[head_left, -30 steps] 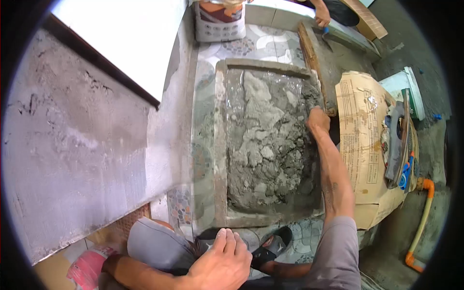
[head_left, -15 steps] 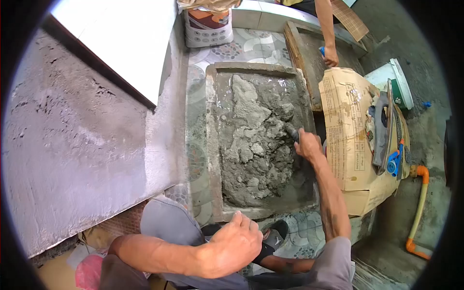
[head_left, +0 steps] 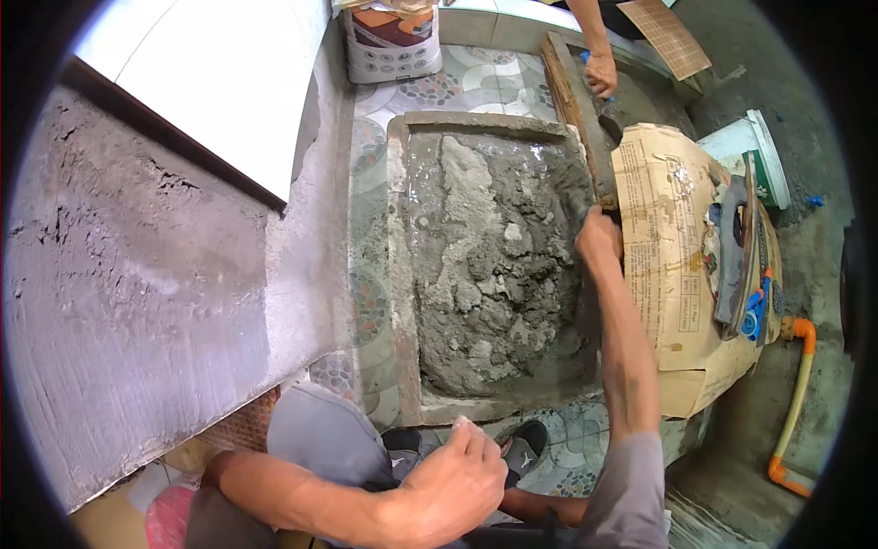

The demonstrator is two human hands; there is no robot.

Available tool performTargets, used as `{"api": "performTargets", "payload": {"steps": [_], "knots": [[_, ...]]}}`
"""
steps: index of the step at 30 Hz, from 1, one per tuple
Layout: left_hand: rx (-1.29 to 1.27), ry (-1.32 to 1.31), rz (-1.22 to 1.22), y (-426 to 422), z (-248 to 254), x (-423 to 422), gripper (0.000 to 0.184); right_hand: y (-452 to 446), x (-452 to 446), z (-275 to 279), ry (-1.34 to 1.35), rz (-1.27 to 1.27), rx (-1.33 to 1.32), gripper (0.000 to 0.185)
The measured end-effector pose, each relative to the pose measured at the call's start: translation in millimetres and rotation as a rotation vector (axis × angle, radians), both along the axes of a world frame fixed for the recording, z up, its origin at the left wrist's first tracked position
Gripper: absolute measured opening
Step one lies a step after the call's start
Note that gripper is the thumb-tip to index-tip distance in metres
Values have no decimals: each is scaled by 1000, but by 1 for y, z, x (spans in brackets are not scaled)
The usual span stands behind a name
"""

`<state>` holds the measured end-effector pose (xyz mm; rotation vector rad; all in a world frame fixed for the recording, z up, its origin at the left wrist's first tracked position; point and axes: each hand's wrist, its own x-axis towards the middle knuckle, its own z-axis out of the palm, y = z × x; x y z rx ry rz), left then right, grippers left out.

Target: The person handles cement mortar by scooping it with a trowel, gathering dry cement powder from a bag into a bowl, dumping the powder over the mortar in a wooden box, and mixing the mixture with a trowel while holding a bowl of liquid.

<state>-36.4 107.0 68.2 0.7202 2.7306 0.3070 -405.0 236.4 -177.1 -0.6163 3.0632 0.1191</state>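
Note:
A shallow rectangular trough point(head_left: 399, 274) on the floor holds wet grey mortar point(head_left: 494, 274), lumpy in the middle and slick along the right side. My right hand point(head_left: 599, 236) is closed around the handle of a trowel point(head_left: 580, 203) at the trough's right wall. The trowel's blade is blurred and partly lost in the mortar. Close to my body, my left hand point(head_left: 457, 476) hangs in front of the trough's near edge. Its fingers are curled together, with nothing visible in them.
Another person's hand point(head_left: 601, 75) grips a blue-handled tool over a second, wood-sided box point(head_left: 560, 73). Flattened cardboard point(head_left: 663, 274) with tools on it lies to the right, beside a white bucket point(head_left: 745, 151) and an orange-jointed pipe point(head_left: 794, 403). A printed bag point(head_left: 393, 50) stands behind.
My right hand has moved away from me and slightly right with the trowel, from the mortar's middle to the right wall. The mortar there is disturbed. The other person's hand has shifted left.

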Motion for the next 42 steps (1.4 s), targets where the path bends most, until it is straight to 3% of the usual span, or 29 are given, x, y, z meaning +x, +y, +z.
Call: {"api": "performTargets", "payload": {"steps": [1, 4, 10, 13, 16, 18, 22, 25, 29, 32, 34, 36, 42], "knots": [[-23, -9, 47, 2, 1, 7, 30, -8, -23, -11, -75, -73, 24, 24], [-23, -79, 140, 4, 3, 18, 31, -27, -55, -42, -99, 102, 111, 31], [-15, 23, 163, 7, 3, 29, 33, -28, -48, -25, -187, 459, 186, 37], [-69, -100, 113, 7, 13, 22, 34, -18, -28, -13, -241, 458, 151, 38], [17, 53, 66, 5, -16, 22, 28, 2, 1, 6, -305, 432, 124, 38], [29, -69, 33, 8, -20, 15, 29, 22, 24, 7, -307, 420, 94, 38], [54, -78, -7, 10, -29, 0, 30, 66, 80, 17, -141, 464, 49, 33], [103, -32, -20, 13, -31, -2, 31, 70, 108, 63, -111, 489, 85, 32], [86, 59, -56, 7, -11, -10, 33, 52, 83, 47, -102, 359, 47, 32], [91, -138, 60, 4, 1, 0, 37, -2, 12, 16, -151, 82, 103, 33], [92, -130, 154, 9, -6, 17, 42, -16, -29, -1, -202, 70, 133, 35], [58, -112, 198, 9, -4, 27, 44, -28, -52, -14, -115, 192, 136, 35], [56, 40, 342, -2, 18, 42, 40, -83, -95, -14, -218, 533, 252, 39]]}}
